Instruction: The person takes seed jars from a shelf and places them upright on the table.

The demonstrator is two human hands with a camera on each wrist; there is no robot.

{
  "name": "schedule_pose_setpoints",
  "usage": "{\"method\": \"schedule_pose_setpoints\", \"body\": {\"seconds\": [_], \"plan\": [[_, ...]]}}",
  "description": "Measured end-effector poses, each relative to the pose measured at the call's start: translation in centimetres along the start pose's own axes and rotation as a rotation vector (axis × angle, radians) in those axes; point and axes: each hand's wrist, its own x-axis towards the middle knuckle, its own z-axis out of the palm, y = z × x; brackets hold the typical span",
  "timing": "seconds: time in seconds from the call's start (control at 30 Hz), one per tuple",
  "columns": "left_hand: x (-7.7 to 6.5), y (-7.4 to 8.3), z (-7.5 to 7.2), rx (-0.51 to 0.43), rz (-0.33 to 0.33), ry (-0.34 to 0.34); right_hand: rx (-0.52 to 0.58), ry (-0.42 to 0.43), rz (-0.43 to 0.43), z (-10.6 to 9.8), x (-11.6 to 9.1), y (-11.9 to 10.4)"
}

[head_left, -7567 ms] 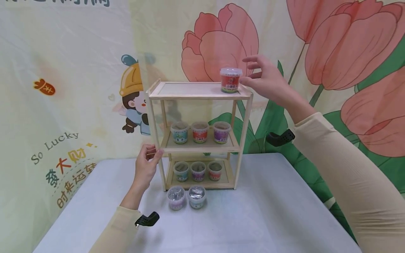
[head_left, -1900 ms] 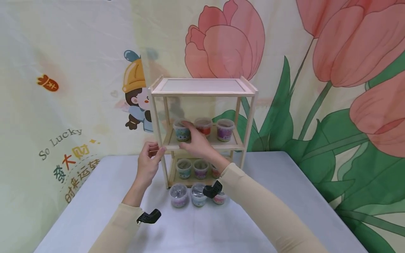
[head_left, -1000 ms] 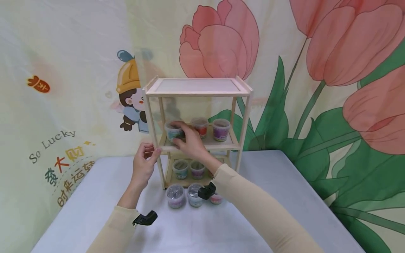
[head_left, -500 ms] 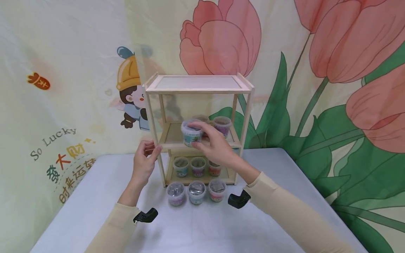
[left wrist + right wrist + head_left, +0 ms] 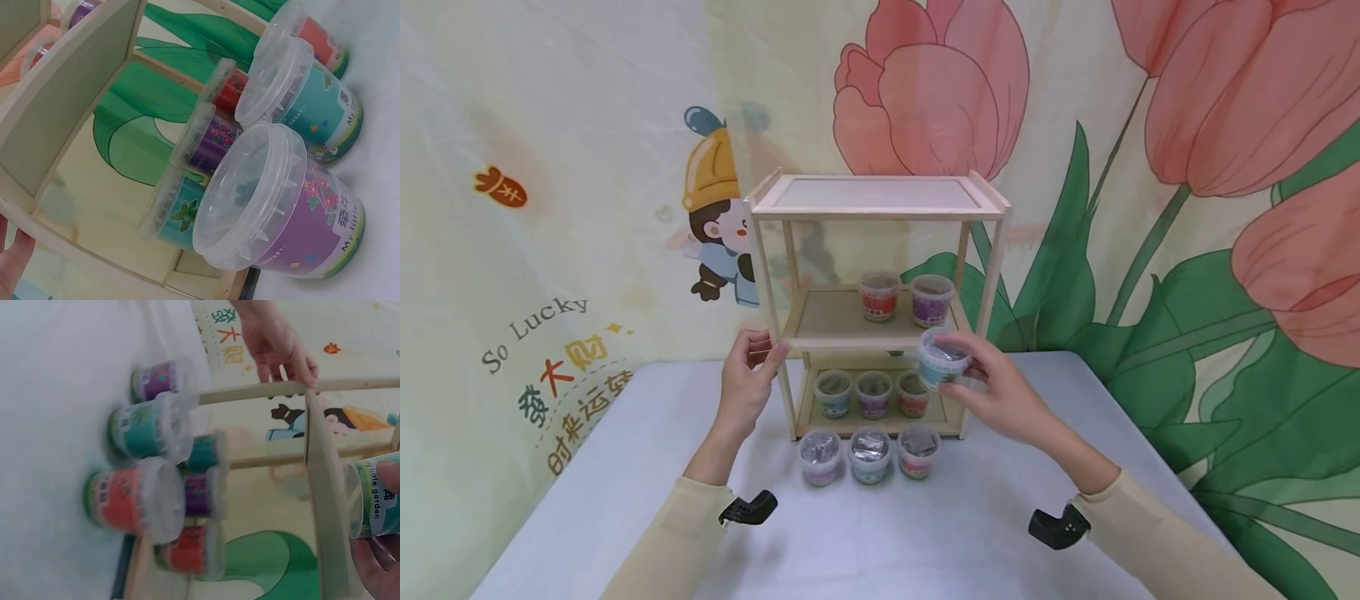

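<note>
A small wooden three-tier shelf rack (image 5: 880, 343) stands on the table. My left hand (image 5: 747, 387) pinches its left front post at the middle tier, thumb in front. My right hand (image 5: 1000, 387) grips a teal-labelled plastic cup (image 5: 942, 367) with a clear lid, held tilted in front of the rack's right side. In the right wrist view, part of that cup (image 5: 375, 497) shows "little garden" on its label. A red cup (image 5: 879, 297) and a purple cup (image 5: 932, 302) stand on the middle tier, with bare board to their left.
On the bottom tier sit a teal cup (image 5: 833, 395), a purple cup (image 5: 873, 396) and a red cup (image 5: 913, 396). Before the rack, a lilac cup (image 5: 821, 458), a light-blue cup (image 5: 870, 457) and a pink cup (image 5: 918, 452) line the white table (image 5: 880, 542). A printed curtain (image 5: 610, 100) hangs behind.
The red cup has left the top tier, and a pink cup has joined the table row. My right hand has taken the teal cup off the middle tier and carried it right and forward.
</note>
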Motion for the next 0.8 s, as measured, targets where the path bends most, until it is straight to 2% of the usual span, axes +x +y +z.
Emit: {"method": "schedule_pose_setpoints", "body": {"seconds": [0.23, 0.5, 0.8], "plan": [[-0.1, 0.3, 0.0, -0.007, 0.001, -0.005, -0.037, 0.004, 0.086, -0.5, -3.1, 2.9], [-0.2, 0.0, 0.0, 0.001, -0.008, -0.002, -0.07, 0.009, 0.11, 0.6, -5.6, 6.6], [0.0, 0.0, -0.1, -0.006, 0.011, -0.009, -0.043, 0.013, 0.126, 2.3, -7.3, 9.0]]}}
